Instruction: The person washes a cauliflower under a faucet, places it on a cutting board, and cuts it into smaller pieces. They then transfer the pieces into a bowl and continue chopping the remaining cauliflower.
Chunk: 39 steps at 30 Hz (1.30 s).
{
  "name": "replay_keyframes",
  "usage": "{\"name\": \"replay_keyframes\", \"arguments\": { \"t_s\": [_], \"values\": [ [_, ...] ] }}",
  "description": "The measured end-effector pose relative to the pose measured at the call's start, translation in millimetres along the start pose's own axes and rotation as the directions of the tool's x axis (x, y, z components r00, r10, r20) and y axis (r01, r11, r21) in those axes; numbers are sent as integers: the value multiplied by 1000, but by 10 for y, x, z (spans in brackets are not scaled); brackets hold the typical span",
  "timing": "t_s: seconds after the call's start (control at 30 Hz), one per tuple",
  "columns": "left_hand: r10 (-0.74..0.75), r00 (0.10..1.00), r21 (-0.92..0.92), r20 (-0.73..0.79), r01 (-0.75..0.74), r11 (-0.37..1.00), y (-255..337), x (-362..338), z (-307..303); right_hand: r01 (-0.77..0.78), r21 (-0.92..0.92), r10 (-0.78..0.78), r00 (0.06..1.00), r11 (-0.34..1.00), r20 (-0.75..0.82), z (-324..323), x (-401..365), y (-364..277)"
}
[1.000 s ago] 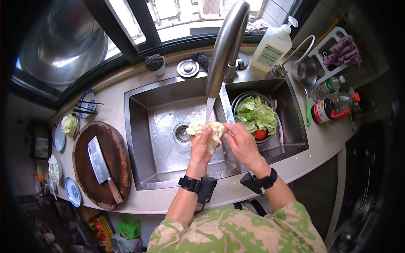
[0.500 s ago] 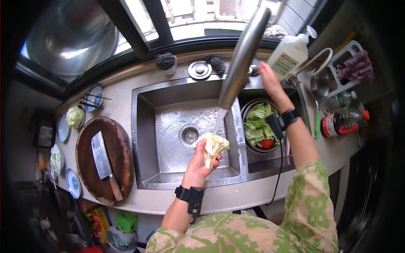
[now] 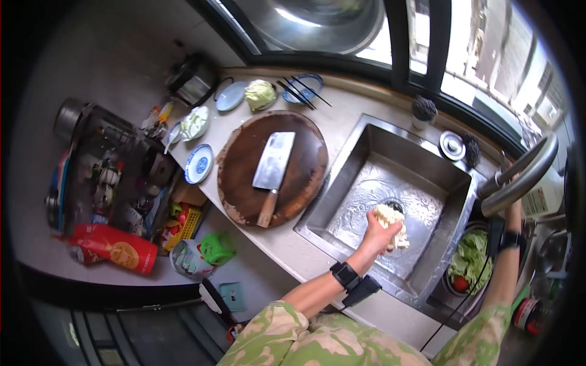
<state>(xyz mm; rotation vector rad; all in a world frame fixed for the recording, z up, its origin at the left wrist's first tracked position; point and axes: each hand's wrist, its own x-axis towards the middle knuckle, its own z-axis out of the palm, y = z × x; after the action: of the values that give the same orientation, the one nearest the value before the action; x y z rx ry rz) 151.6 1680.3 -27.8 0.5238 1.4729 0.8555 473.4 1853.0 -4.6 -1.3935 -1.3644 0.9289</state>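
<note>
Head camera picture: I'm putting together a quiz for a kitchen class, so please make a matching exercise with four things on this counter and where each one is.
Things:
1. cleaver
2. cauliflower
3. chopsticks
4. leafy greens

Places:
A. across a blue-rimmed dish
B. gripped in the left hand over the sink
C. flat on the round wooden board
D. next to a red tomato

Pairs: 1-C, 2-B, 3-A, 4-D
</note>
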Motion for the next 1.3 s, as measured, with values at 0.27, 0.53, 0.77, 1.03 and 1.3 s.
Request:
{"name": "replay_keyframes", "arguments": {
  "t_s": [0.27,0.53,0.77,1.03,1.3],
  "values": [
    [42,996,-60,76,-38,997,310,-140,-265,17,-192,-12,1000,981,27,-287,-884,308],
    [240,945,-31,224,-239,970,592,-337,-1192,-101,-177,127,982,979,138,1286,-2295,-986],
    [481,877,-266,-4,-464,845,1205,-176,-2876,-132,-171,167,963,976,211,3221,-3038,-1540],
    [596,797,145,-98,-581,801,1402,593,-4011,326,-574,-216,943,751,254,4663,-2606,-2016],
    [454,888,-28,-68,-457,889,1295,565,-4624,105,-458,-73,993,883,88,4769,-2391,-1767]
  ]
}}
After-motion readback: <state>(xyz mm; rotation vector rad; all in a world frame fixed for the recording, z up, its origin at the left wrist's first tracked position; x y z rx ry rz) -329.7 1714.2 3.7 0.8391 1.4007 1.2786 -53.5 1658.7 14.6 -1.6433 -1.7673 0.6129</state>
